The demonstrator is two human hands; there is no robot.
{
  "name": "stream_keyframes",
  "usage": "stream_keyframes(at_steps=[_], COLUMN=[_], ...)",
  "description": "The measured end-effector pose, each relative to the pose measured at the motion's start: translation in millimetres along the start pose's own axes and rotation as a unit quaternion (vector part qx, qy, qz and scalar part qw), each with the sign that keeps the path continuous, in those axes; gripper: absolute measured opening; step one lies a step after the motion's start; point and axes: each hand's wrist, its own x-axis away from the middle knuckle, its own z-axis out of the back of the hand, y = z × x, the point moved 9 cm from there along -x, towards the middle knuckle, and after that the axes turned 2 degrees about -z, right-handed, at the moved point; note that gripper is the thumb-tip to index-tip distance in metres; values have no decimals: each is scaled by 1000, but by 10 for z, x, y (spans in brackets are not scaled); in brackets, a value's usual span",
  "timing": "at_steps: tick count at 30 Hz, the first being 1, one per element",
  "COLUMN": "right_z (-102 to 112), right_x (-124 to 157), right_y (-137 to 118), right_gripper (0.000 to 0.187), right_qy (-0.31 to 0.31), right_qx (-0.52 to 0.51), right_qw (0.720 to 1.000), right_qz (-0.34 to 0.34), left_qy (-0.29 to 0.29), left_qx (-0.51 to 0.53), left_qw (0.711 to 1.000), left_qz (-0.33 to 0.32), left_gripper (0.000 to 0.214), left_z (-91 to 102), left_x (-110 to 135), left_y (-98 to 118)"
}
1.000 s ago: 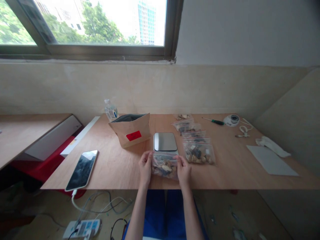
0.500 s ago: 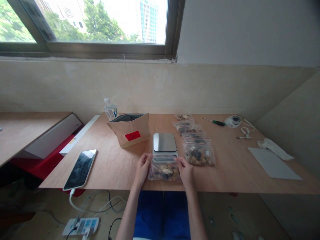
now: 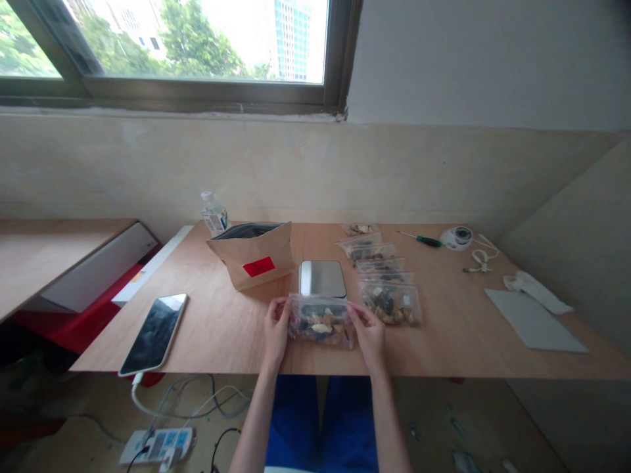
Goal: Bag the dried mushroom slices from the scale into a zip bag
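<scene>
**Held item:** one clear zip bag [image 3: 320,323] of dark and tan chunks, at the near middle of the wooden table [image 3: 221,335], its far edge just in front of the scale. Whether it rests on the wood or is slightly raised: cannot tell.

**Hands:** left hand [image 3: 276,332] at the bag's left end, right hand [image 3: 369,338] at its right end. Both sets of fingers are closed narrowly, pinching the plastic.

**Nearest:** scale [image 3: 323,278], metal plate bare.

**Right of scale:** row of filled bags [image 3: 389,303], lying flat and overlapping, running from near the hands toward the wall. The nearest is plump, the far ones thinner; exact count hard to tell.

**Left of scale:** paper bag [image 3: 251,263] with red label [image 3: 259,267], standing open, mouth toward the wall, contents unseen.

**Progress as shown:** one bag in hand, the others lying in the row, nothing on the scale.

**Outer table:** phone [image 3: 152,335] at lower left; water bottle [image 3: 214,213] behind the paper bag; screwdriver [image 3: 428,241], round device [image 3: 457,238] and white cable [image 3: 480,261] at upper right; cloth [image 3: 535,291] and grey sheet [image 3: 535,322] at far right.
</scene>
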Motion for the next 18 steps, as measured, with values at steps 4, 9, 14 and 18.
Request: stream_keyframes(at_steps=[4, 9, 14, 18], right_z=[19, 30, 30, 47], right_x=[-81, -134, -113, -107], right_y=[13, 19, 18, -1], right_gripper=[40, 41, 35, 32], right_qy=[13, 50, 59, 63], right_qx=[21, 28, 15, 15], right_qw=[1000, 998, 997, 996], right_qz=[4, 29, 52, 62], left_qy=[-8, -12, -12, -1], left_qx=[-18, -42, -29, -36], left_qw=[1000, 999, 1000, 999], left_qz=[-22, -23, 2, 4], left_gripper=[27, 29, 28, 27], left_z=[-1, 18, 24, 39], left_x=[-28, -18, 7, 9], left_y=[2, 2, -40, -45])
